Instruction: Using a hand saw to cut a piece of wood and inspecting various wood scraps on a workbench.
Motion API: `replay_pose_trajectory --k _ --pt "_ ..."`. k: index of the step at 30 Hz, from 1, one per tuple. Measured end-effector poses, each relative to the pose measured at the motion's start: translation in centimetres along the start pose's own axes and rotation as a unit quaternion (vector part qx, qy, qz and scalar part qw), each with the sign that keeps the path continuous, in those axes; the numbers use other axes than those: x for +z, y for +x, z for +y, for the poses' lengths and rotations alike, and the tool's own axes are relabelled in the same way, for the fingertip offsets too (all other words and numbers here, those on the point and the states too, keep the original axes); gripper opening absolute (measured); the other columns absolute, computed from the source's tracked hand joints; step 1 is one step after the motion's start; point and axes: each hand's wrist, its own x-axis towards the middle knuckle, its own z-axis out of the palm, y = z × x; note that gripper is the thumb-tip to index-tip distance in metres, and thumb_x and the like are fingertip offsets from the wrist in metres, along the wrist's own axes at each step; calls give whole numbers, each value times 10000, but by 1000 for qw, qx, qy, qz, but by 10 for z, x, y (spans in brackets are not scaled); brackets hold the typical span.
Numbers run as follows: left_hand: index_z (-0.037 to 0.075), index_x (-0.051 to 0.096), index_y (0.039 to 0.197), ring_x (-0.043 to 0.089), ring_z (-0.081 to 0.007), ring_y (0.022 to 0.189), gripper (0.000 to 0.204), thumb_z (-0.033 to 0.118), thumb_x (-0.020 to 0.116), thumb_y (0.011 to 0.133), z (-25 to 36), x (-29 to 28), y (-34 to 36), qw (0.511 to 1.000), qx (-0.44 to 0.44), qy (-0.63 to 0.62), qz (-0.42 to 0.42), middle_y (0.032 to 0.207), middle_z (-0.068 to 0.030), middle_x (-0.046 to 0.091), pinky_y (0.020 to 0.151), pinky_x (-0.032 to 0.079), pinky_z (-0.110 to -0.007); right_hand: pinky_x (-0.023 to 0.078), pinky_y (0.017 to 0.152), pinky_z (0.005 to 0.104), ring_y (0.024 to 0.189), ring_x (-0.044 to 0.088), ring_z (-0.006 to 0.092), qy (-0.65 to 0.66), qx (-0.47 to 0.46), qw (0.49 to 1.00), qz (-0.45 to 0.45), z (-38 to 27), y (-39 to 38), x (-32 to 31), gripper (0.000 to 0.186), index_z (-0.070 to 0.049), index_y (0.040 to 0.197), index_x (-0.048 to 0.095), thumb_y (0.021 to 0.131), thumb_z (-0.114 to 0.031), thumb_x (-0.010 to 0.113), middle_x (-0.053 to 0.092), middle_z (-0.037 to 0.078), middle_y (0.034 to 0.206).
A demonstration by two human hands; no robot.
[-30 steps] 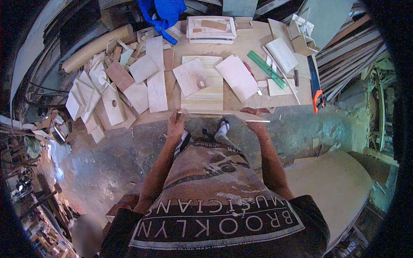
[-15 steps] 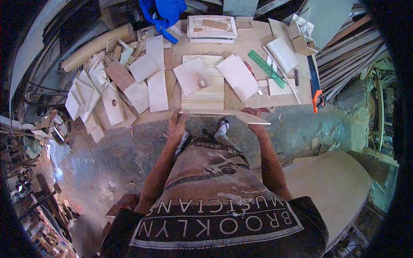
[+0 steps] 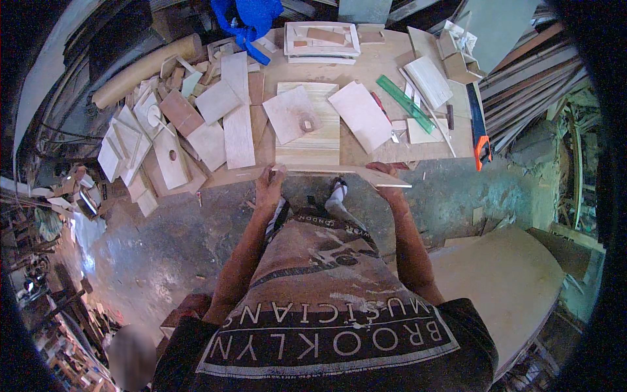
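At the front edge of the worktable, my left hand (image 3: 268,187) is closed around the near left corner of a pale wooden board (image 3: 317,169), seen almost edge-on. My right hand (image 3: 390,185) grips a small thin wooden panel (image 3: 384,177) from beneath, its fingers partly hidden by it. The panel tilts and touches or nearly touches the board's right end. Just beyond lies a striped wooden board (image 3: 307,154), with a square panel (image 3: 291,116) bearing a dark knot resting across it. To its right sits a rectangular panel (image 3: 360,117).
Wood offcuts (image 3: 209,104) crowd the table's left side. A green ruler (image 3: 405,104), a red-handled tool (image 3: 379,104) and a handsaw (image 3: 482,151) lie on the right. A shallow wooden frame (image 3: 322,57) and blue cloth (image 3: 245,23) are at the back. A large curved board (image 3: 496,281) stands behind my right arm.
Both hands keep their holds on the wood in nearly the same place. The view has shifted very slightly; nothing else has visibly moved.
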Motion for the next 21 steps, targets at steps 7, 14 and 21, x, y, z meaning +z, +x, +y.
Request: replay_pose_trajectory --k 7,14,21 --pt "-21 582 1108 508 -150 736 433 345 637 884 -7 0 7 999 47 -18 17 770 -67 584 720 431 -302 507 774 356 875 657 244 59 83 994 -27 -1 1 4 239 -61 991 665 775 -157 702 684 94 953" --pt "-66 620 1036 585 -186 868 501 410 612 880 19 0 8 997 14 71 5 923 -158 670 816 443 -320 471 844 409 1007 604 327 81 231 966 -78 -3 14 2 391 -37 1085 619 783 -259 730 652 151 1072" --pt "-64 613 1116 593 -228 989 645 511 640 824 17 -7 20 988 11 151 17 1021 -187 654 871 439 -342 477 852 398 1020 604 297 96 192 974 -75 11 15 8 419 -18 1089 616 766 -252 744 649 163 1083"
